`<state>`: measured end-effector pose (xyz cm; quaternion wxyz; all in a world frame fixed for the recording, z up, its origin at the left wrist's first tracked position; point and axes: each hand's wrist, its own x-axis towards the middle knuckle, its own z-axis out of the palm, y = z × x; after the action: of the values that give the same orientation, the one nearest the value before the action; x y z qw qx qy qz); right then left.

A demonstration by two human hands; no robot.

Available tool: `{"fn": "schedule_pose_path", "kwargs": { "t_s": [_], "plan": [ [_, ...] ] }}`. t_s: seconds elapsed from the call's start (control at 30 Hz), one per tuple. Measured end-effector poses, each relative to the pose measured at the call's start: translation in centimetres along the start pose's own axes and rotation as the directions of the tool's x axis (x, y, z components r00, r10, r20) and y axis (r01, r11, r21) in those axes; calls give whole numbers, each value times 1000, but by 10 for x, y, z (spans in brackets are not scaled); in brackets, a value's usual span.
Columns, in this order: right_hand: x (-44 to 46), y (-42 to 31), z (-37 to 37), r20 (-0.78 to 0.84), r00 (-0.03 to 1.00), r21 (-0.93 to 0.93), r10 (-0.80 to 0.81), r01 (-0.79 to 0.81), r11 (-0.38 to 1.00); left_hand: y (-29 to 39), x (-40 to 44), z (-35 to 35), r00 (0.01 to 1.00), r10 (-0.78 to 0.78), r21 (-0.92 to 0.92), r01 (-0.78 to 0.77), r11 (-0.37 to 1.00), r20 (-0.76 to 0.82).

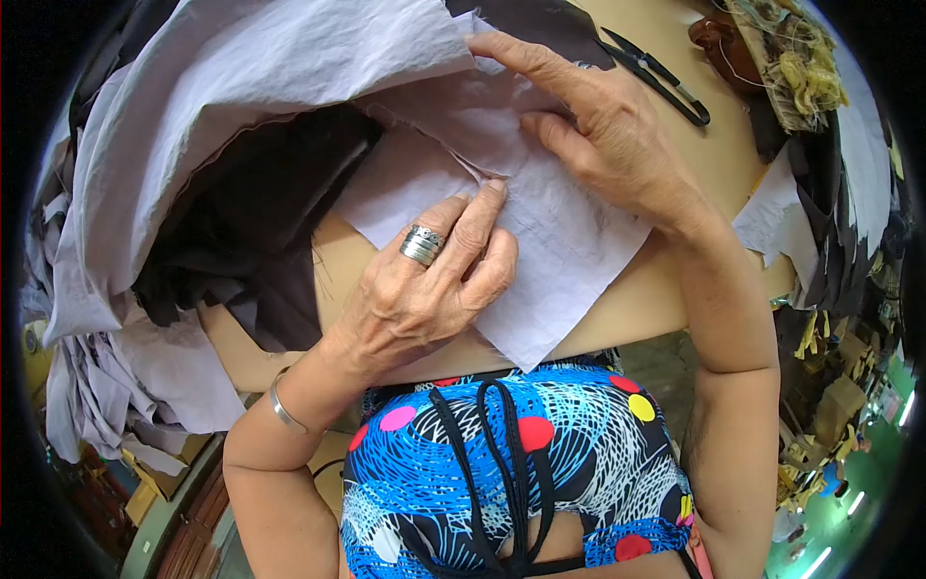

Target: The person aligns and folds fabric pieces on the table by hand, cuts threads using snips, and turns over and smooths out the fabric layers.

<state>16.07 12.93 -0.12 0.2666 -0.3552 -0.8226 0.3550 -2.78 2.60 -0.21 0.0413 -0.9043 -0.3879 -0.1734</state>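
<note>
A pale lilac fabric piece [569, 256] lies on the tan work surface, one corner hanging toward my body. A folded seam edge crosses it, and my left hand [434, 265], wearing wide silver rings, is closed with its fingertips at that fold, gripping the cloth. My right hand [612, 125] rests on the upper part of the fabric. Its index finger stretches to the edge of a larger lilac cloth [289, 53], with the thumb apart from it; the other fingers are largely hidden. Dark lining fabric [260, 203] shows beneath the larger cloth on the left.
Black thread snips [656, 77] lie on the tan work surface [714, 174] beyond my right hand. At the upper right is a board [786, 68] with tangled threads and yellow scraps. Dark and light cloth pieces hang at the right edge; more lilac cloth [125, 367] is piled at left.
</note>
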Motion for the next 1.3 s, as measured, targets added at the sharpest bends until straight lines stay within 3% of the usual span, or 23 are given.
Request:
{"fn": "schedule_pose_path", "kwargs": {
  "t_s": [0.23,0.43,0.53,0.67,0.77,0.87,0.97,1.07,1.17,1.3],
  "plan": [
    [2,1,0,-33,997,10,-63,64,998,-6,1,-2,996,90,-16,-90,996,15],
    [1,3,0,-14,999,-6,-32,32,999,2,3,2,998,-61,100,60,993,7],
    [0,3,-1,-2,1000,-16,-13,13,1000,1,3,5,999,-31,53,33,998,-26],
    [1,5,3,-22,999,-1,-30,30,1000,1,4,-7,992,79,110,-90,990,101],
    [1,6,3,-24,997,-28,-68,67,997,-3,6,-9,986,137,25,-140,990,90],
    [6,-6,-8,97,991,-11,96,-95,995,-13,5,-14,993,103,-55,-100,993,57],
    [15,-20,-6,-4,993,-119,120,-119,986,-22,1,-5,998,58,-83,-60,995,-27],
    [23,-18,-7,88,994,-157,57,-43,987,-26,-2,-2,996,90,-37,-90,995,-10],
    [22,3,5,-33,990,25,-136,136,990,-26,1,-4,992,122,-12,-122,993,22],
    [23,5,7,-67,984,81,-166,171,982,-22,3,-8,995,89,25,-91,996,46]
  ]
}}
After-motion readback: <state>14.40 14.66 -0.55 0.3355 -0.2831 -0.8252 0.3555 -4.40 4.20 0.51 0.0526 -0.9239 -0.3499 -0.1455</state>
